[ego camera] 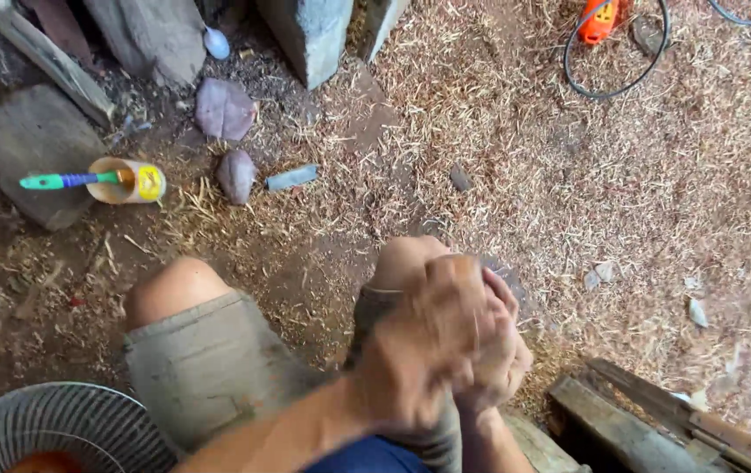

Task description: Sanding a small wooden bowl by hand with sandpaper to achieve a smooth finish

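Hands come first, nearest the camera: the left hand (415, 346) and the right hand (498, 350) are pressed together in front of the right knee (406, 258), both motion-blurred. The fingers look curled into each other, but whether either grip is clamped on something or merely closed against the other hand I cannot tell; nothing held shows between them. Both forearms rise from the bottom edge, above the grey-green shorts (209, 359) that cover the left thigh, with the bare left knee (169, 285) beyond.

At the bottom left corner sits a round wire fan guard (69, 425). At the bottom right lie dark wooden planks (655, 429).

Farther out, the dirt floor (568, 175) is strewn with sawdust and shavings. On the left, a small yellow-and-tan cup (130, 182) lies on its side with a green-and-blue handled brush (64, 180) sticking out of it, next to a flat stone slab (25, 149). Two purplish stones (226, 109) lie near it. At the far top right, an orange power tool (601, 19) rests with its black cable (620, 88) looped on the ground.
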